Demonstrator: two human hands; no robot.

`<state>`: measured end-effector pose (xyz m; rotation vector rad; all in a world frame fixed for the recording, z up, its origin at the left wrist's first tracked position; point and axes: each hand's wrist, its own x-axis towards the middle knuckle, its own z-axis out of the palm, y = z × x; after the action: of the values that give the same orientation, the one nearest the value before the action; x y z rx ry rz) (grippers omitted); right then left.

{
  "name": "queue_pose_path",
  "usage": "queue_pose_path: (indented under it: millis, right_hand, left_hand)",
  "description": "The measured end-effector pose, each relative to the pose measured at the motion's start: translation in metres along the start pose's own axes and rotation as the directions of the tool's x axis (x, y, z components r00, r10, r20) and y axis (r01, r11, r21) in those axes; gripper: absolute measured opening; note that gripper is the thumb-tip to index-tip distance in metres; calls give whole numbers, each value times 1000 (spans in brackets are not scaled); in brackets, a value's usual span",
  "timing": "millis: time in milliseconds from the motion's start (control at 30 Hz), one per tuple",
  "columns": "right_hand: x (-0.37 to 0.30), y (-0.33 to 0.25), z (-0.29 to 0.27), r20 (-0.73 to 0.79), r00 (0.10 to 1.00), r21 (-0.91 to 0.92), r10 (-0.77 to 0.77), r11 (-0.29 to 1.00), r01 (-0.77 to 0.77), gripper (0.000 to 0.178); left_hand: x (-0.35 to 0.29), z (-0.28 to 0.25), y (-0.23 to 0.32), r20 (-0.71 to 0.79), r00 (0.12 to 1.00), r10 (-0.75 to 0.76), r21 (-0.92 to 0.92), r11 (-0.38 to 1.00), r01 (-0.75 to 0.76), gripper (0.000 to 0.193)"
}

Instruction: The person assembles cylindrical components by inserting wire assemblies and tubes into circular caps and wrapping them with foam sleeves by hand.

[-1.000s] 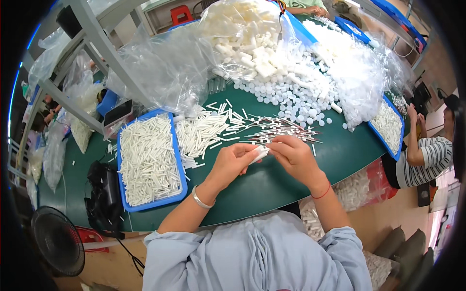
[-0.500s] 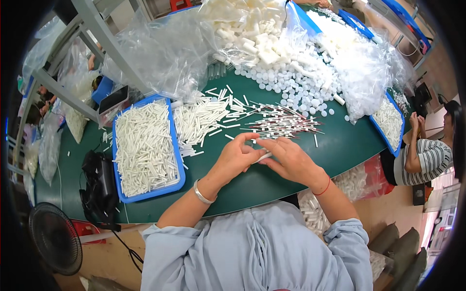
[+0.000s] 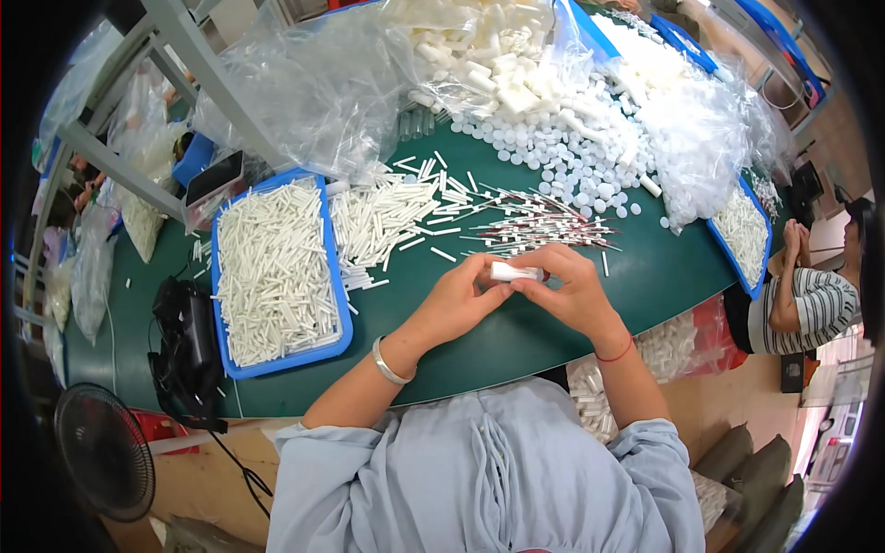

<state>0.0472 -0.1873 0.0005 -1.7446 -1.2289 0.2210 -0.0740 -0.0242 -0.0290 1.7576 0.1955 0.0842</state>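
Both hands meet over the green table (image 3: 516,332) on a short white tube (image 3: 514,272), held level between the fingertips. My left hand (image 3: 461,297) pinches its left end; a silver bangle sits on that wrist. My right hand (image 3: 564,288) grips the right end; a red string circles that wrist. Just beyond the hands lies a fan of thin sticks with red marks (image 3: 539,224). To their left is a loose heap of white tubes (image 3: 383,217).
A blue tray (image 3: 275,269) full of white tubes stands at the left. White round caps (image 3: 562,161) and clear plastic bags (image 3: 313,83) fill the far side. Another blue tray (image 3: 742,235) lies right. A person in a striped top (image 3: 811,300) sits right. A black fan (image 3: 103,452) stands lower left.
The hands stay together on the white tube, with slight finger shifts. The view has drifted a little; the table and trays sit slightly lower and to the right in frame.
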Motion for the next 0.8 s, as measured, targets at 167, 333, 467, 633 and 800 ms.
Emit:
queue_pose_path:
  millis: [167, 333, 467, 633, 800]
  right_hand:
    - [-2, 1, -6, 38, 999, -74, -24, 997, 27, 25]
    - [-5, -3, -10, 176, 978, -141, -116, 980, 142, 25]
    - [-9, -5, -3, 228, 968, -133, -110, 981, 143, 20]
    - [-15, -6, 22, 221, 971, -108, -96, 987, 122, 40]
    - [-7, -13, 17, 143, 990, 78, 18, 997, -29, 56]
  left_hand:
    - [-2, -9, -4, 58, 992, -109, -75, 991, 114, 31]
    - [-7, -14, 0, 118, 988, -102, 79, 993, 94, 36]
    - [-11, -16, -4, 174, 973, -150, 284, 954, 96, 41]
    - [-12, -3, 4, 139, 983, -117, 264, 962, 77, 43]
    - [-7, -8, 1, 160, 966, -201, 100, 977, 187, 42]
